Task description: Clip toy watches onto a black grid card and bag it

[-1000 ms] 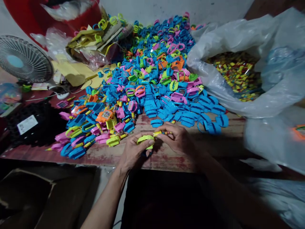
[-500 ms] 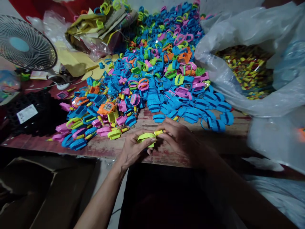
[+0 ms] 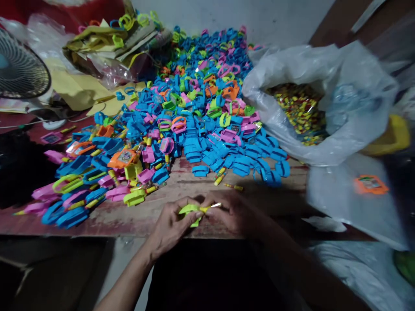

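Note:
My left hand point(image 3: 171, 224) is closed round a lime-green plastic band point(image 3: 191, 211) at the table's near edge. My right hand point(image 3: 231, 214) pinches a small yellow stick point(image 3: 212, 207) whose tip meets the band. Both hands touch over the worn red table point(image 3: 181, 181). Just beyond them lie two or three loose yellow sticks point(image 3: 220, 176) and a big heap of blue, pink, green and orange plastic bands point(image 3: 194, 108).
A clear plastic bag point(image 3: 324, 108) of small yellow pieces stands at the right, with an orange item point(image 3: 369, 185) on plastic beside it. A fan point(image 3: 19, 69) and yellow paper with clutter point(image 3: 97, 47) are at the back left. A dark box point(image 3: 39, 268) sits below the table edge.
The view has swung right and tilted, so the hands sit lower in the frame. They stay joined on the green band and yellow stick; loose sticks now show beyond them.

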Tool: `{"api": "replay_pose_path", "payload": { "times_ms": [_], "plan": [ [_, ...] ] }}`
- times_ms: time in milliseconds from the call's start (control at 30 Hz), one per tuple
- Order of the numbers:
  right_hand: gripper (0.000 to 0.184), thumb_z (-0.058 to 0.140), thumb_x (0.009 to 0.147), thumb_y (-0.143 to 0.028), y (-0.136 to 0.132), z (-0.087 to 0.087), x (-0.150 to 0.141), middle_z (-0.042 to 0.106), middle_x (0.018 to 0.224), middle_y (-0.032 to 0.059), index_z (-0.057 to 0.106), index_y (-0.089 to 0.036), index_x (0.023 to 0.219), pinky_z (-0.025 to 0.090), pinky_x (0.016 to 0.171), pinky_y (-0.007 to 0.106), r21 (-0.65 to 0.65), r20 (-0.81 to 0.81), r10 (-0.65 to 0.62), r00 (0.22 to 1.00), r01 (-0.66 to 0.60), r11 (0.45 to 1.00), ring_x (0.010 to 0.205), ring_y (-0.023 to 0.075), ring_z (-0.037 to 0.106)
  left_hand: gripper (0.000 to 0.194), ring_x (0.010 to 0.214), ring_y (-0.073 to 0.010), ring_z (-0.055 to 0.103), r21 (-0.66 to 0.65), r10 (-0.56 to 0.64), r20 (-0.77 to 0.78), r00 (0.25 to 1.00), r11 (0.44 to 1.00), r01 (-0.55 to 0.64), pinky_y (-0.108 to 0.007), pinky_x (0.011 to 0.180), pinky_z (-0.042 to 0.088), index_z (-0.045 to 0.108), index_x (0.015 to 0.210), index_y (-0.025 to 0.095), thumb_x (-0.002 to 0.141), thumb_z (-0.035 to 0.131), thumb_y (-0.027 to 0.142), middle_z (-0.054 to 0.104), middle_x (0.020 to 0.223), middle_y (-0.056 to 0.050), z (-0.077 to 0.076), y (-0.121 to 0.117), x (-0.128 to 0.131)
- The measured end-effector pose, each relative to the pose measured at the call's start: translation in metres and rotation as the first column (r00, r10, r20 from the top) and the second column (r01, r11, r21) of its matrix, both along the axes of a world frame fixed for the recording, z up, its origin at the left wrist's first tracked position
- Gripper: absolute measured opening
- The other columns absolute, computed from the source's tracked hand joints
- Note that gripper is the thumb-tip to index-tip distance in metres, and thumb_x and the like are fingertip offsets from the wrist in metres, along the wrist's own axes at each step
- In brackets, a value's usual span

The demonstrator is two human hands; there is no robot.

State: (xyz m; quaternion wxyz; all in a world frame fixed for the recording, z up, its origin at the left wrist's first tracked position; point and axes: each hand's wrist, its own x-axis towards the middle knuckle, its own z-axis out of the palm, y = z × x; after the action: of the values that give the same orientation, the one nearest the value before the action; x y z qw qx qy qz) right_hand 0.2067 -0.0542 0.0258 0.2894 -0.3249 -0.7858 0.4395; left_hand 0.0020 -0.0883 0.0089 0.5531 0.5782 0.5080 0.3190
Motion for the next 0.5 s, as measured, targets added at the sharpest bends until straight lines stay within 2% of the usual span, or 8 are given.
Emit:
{"api": "replay_pose_path", "payload": {
  "times_ms": [133,233,300,367,400,433,500],
  "plan": [
    [0.009,0.058,0.087,-0.014,-0.012,-0.006,-0.001,0.07,0.08,0.0014,0.067,-0.016,0.088,0.043,0.065,0.022,-0.053,-0.043,-0.038,0.998,0.036,0.998,0.072,0.0131,0.063,0.03,0.069,-0.0138,0.056,-0.059,-0.039,0.026,0.999,0.997,0.041,-0.022,0.061,0.04,0.07,0.092,0.017,0.083,0.068,0.045,0.068,0.077,-0.002,-0.005,-0.008,0.005],
    [0.01,0.058,0.088,-0.015,-0.01,-0.011,-0.004,0.069,0.08,0.0006,0.067,-0.017,0.092,0.044,0.066,0.023,-0.074,-0.036,-0.05,0.998,0.047,0.996,0.072,0.0131,0.062,0.032,0.066,-0.0138,0.056,-0.037,-0.046,-0.049,0.998,0.998,0.044,-0.022,0.057,0.039,0.07,0.092,0.017,0.087,0.062,0.048,0.067,0.075,-0.002,-0.001,-0.006,0.004],
    [0.021,0.059,0.089,-0.019,-0.002,-0.016,-0.002,0.067,0.082,-0.0007,0.064,-0.018,0.109,0.044,0.063,0.023,-0.085,-0.049,-0.071,0.996,0.067,0.994,0.069,0.0126,0.061,0.034,0.065,-0.0152,0.058,0.03,-0.019,-0.124,0.992,0.999,0.023,-0.023,0.055,0.04,0.07,0.09,0.018,0.087,0.06,0.05,0.068,0.075,-0.004,0.009,0.002,-0.008],
    [0.03,0.058,0.091,-0.024,0.009,-0.021,0.004,0.066,0.081,-0.001,0.058,-0.018,0.12,0.044,0.061,0.024,-0.016,-0.028,-0.207,0.978,0.206,0.978,0.066,0.0131,0.059,0.035,0.069,-0.0183,0.063,0.203,0.142,-0.241,0.96,0.975,-0.093,-0.025,0.057,0.044,0.07,0.094,0.02,0.085,0.061,0.052,0.071,0.081,-0.005,0.023,0.018,-0.032],
    [0.027,0.056,0.093,-0.026,0.016,-0.024,0.008,0.066,0.082,-0.0003,0.059,-0.019,0.118,0.044,0.062,0.025,0.06,0.009,-0.307,0.952,0.306,0.95,0.067,0.0141,0.06,0.035,0.075,-0.0203,0.066,0.322,0.281,-0.323,0.904,0.931,-0.175,-0.028,0.063,0.048,0.069,0.102,0.021,0.085,0.061,0.051,0.073,0.088,-0.005,0.031,0.028,-0.047],
    [0.02,0.052,0.095,-0.025,0.022,-0.026,0.013,0.066,0.082,0.001,0.061,-0.019,0.112,0.044,0.065,0.026,0.164,0.06,-0.399,0.915,0.385,0.908,0.071,0.0156,0.06,0.038,0.079,-0.0222,0.067,0.466,0.457,-0.411,0.789,0.849,-0.249,-0.031,0.068,0.051,0.068,0.109,0.023,0.084,0.062,0.051,0.073,0.092,-0.004,0.037,0.039,-0.063],
    [0.02,0.046,0.096,-0.019,0.034,-0.032,0.021,0.067,0.086,0.0051,0.065,-0.019,0.096,0.043,0.074,0.03,0.393,0.191,-0.513,0.837,0.414,0.821,0.082,0.0197,0.061,0.042,0.102,-0.0299,0.065,0.686,0.689,-0.552,0.469,0.695,-0.214,-0.045,0.091,0.049,0.065,0.121,0.022,0.086,0.062,0.045,0.072,0.109,-0.008,0.045,0.059,-0.09]
  ]
}}
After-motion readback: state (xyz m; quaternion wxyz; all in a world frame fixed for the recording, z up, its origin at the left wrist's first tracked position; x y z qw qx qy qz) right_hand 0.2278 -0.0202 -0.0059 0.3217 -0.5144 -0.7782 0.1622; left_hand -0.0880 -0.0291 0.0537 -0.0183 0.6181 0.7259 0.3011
